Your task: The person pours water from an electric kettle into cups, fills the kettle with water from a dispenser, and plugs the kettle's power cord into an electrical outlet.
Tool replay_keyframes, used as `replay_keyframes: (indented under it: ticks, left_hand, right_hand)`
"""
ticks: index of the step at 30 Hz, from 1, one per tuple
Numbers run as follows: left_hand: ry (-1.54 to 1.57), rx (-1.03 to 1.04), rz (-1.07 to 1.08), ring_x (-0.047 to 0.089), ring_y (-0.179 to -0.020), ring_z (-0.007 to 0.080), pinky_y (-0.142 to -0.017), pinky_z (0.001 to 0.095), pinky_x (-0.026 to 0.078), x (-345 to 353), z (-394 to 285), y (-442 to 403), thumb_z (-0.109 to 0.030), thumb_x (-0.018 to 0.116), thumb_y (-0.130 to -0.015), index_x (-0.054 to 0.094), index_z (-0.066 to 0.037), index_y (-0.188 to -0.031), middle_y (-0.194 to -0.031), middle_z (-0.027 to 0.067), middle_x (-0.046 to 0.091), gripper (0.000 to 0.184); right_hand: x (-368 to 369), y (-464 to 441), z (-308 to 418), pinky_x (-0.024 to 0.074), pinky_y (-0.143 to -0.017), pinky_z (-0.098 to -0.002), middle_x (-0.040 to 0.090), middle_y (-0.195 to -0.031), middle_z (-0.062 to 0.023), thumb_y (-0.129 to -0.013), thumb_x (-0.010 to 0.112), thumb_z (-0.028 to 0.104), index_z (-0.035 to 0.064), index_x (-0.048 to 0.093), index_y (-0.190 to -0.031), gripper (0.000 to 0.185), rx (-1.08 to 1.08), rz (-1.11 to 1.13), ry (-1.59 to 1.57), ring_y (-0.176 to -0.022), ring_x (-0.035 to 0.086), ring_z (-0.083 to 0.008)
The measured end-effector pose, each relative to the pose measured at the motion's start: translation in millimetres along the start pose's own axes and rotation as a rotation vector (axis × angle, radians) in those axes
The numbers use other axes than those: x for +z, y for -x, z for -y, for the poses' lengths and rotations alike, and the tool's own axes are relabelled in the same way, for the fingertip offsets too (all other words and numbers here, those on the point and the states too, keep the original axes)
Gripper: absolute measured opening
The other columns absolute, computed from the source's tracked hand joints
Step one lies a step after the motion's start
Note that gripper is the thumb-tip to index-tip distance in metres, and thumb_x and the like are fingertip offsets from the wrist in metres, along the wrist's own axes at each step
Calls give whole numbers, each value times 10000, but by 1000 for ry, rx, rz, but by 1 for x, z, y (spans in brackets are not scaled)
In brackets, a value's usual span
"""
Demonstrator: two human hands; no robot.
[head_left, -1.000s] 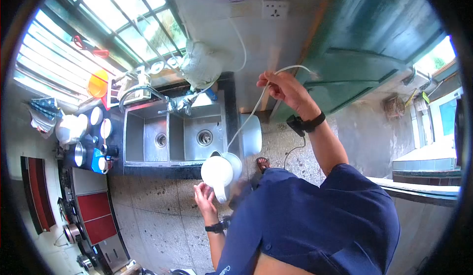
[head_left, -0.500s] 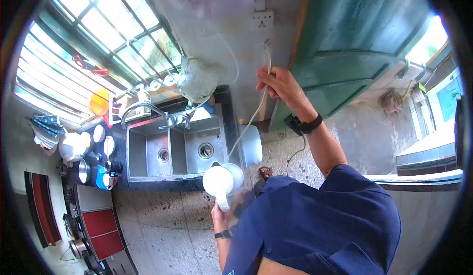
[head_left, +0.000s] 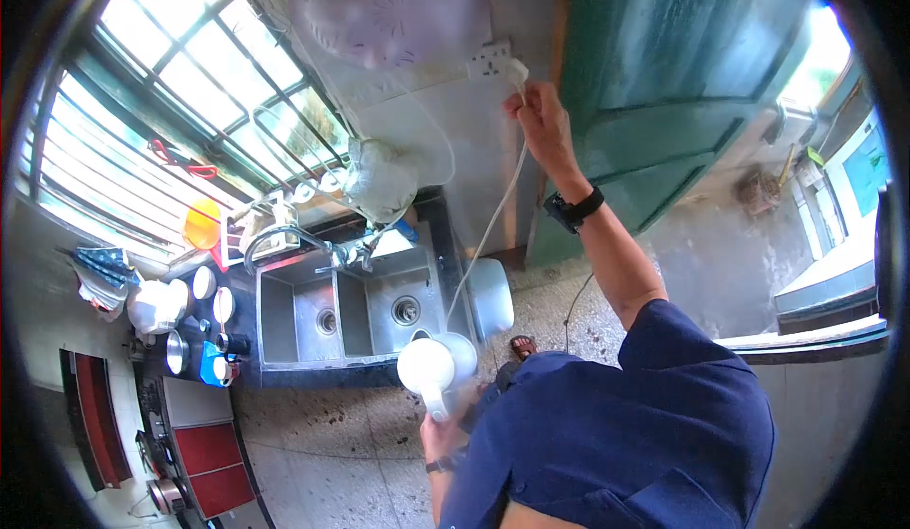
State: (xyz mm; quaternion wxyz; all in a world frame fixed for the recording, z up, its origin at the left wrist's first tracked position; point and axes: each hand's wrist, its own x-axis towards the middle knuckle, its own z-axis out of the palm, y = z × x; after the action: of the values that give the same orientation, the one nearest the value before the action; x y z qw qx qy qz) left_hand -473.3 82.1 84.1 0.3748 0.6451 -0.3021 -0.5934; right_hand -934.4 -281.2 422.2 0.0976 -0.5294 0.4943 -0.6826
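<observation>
My left hand (head_left: 438,434), low in the middle, is closed round the handle of a white electric kettle (head_left: 425,368). Just behind the kettle shows a pale round piece (head_left: 461,356), probably its base. From there a white power cord (head_left: 498,214) climbs to my right hand (head_left: 544,129), whose fingers are closed on it below the white plug (head_left: 518,72). That plug is right beside the wall socket (head_left: 490,61); whether its pins are in any holes I cannot make out.
A double steel sink (head_left: 374,316) with a curved tap (head_left: 284,235) lies left of the kettle. Bowls and cups (head_left: 223,306) stand on the dark counter beyond. A white bin (head_left: 491,297) stands by the sink's right end, and a green door (head_left: 654,83) is at the right.
My right hand has moved up the wall with the cord, and the plug now shows beside the socket. My left hand still holds the kettle. The whole view has shifted slightly.
</observation>
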Motion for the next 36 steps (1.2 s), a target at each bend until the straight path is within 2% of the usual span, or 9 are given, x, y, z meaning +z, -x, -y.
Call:
replay_keyframes:
  ticks: [5, 9, 11, 15, 17, 27, 30, 32, 36]
  left_hand:
    - [652, -383, -53, 638, -886, 177, -775, 319, 534, 2, -20, 7, -28, 694, -837, 566, 12, -1179, -1080, 82, 655, 368]
    - [122, 14, 29, 656, -979, 260, -853, 405, 525, 8, -17, 16, -238, 486, -965, 553, -19, -1241, -1140, 116, 649, 359]
    - [329, -84, -14, 631, -808, 163, -696, 325, 510, 10, -19, 15, -72, 695, -837, 607, 22, -1116, -932, 107, 682, 307]
    - [207, -78, -64, 640, -776, 167, -656, 343, 498, 22, -40, 31, -89, 716, -816, 626, 26, -1082, -868, 116, 694, 303]
    - [-580, 129, 108, 634, -1033, 289, -906, 424, 505, 24, -48, 37, -292, 554, -951, 533, -51, -1284, -1200, 111, 623, 411]
    - [-82, -6, 88, 587, -1100, 292, -948, 450, 463, 13, -5, 15, -363, 634, -897, 509, -121, -1326, -1270, 53, 577, 508]
    - [99, -137, -124, 651, -807, 203, -711, 372, 503, 16, -9, 16, -158, 759, -805, 676, 19, -1013, -893, 137, 710, 286]
    - [-21, -76, 65, 594, -1100, 264, -910, 415, 466, 15, -10, 16, -440, 660, -877, 514, -130, -1324, -1251, 55, 586, 563]
    - [46, -115, 29, 600, -1090, 265, -905, 415, 473, 18, -10, 14, -431, 656, -881, 518, -116, -1317, -1244, 66, 592, 555]
  right_hand:
    - [22, -14, -26, 420, -585, -243, 565, -805, -8, -936, 585, 124, 27, 530, -1063, 169, 150, -64, -112, -669, 490, -73]
    - [43, -21, -60, 403, -566, -239, 547, -790, 6, -945, 610, 184, 45, 558, -1003, 160, 203, -76, -235, -657, 463, -53]
    - [48, -29, -78, 483, -767, -326, 645, -895, -94, -890, 648, 318, 10, 600, -983, 325, 261, -84, -33, -832, 606, -184]
    - [59, -41, -121, 477, -737, -320, 634, -904, -60, -912, 632, 331, 41, 605, -998, 304, 319, -47, -63, -816, 589, -161]
    - [58, -36, -117, 464, -736, -311, 623, -912, -19, -944, 599, 347, 84, 608, -1025, 276, 416, 15, -469, -824, 572, -129]
    - [65, -31, -110, 440, -732, -271, 620, -898, -3, -979, 578, 265, 102, 597, -997, 165, 462, -99, -634, -815, 561, -103]
    - [69, -30, -111, 448, -749, -279, 634, -930, -11, -979, 577, 264, 96, 608, -1026, 177, 453, -154, -699, -845, 581, -113]
    - [69, -31, -114, 452, -777, -289, 643, -946, -24, -979, 580, 275, 86, 613, -1045, 203, 491, -106, -610, -870, 588, -118]
    - [64, -31, -111, 450, -788, -296, 645, -944, -33, -980, 578, 283, 79, 614, -1056, 221, 469, -69, -623, -882, 587, -121]
